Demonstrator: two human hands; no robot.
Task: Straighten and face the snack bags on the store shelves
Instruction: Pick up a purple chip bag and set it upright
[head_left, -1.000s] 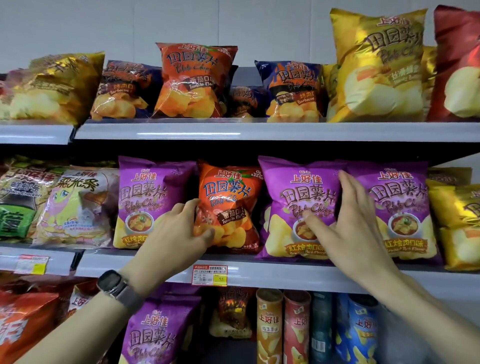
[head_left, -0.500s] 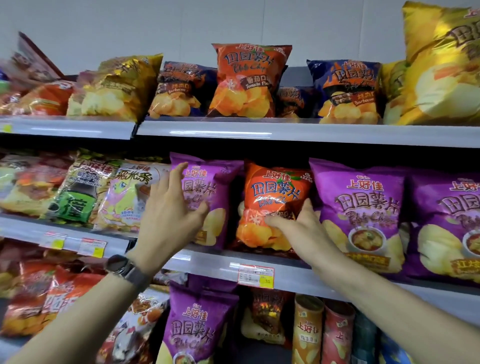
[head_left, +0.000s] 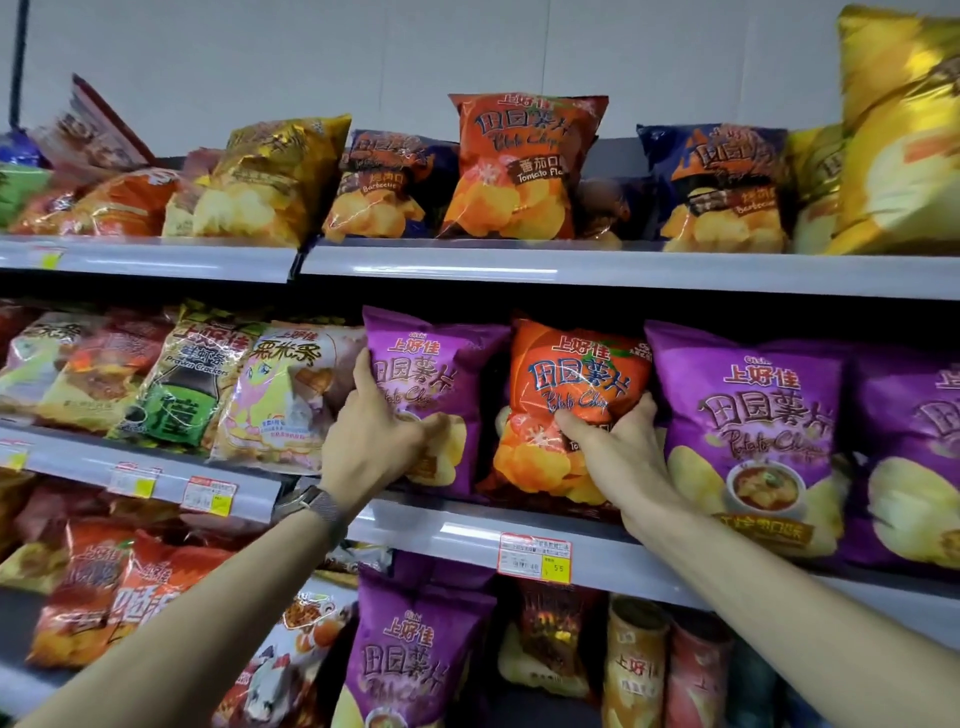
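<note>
The middle shelf (head_left: 415, 525) is running across the centre of the frame and carrying a row of upright snack bags. The top shelf (head_left: 571, 270) above is holding barbecue and tomato bags, several slumping at upper left. On the middle shelf, the large purple potato chip bag (head_left: 748, 415) at centre right is facing you squarely. Just left of it the orange tomato chip bag (head_left: 576, 374) is standing with its long axis upright. Left again, the narrow purple chip bag (head_left: 441, 374) is showing its front turned partly rightward, so it probably needs rotating back toward you.

Your left hand (head_left: 371, 447) is clamping that narrow purple bag, fingers wrapping its left edge, thumb pressing its front. Your right hand (head_left: 618, 452) is pinching the orange bag low down, thumb on the front, fingers curling round its right edge. Each hand is sitting nearer its own bag, and a dark gap is lying between the 2 bags. A price tag (head_left: 535, 558) is hanging on the rail below.
</note>
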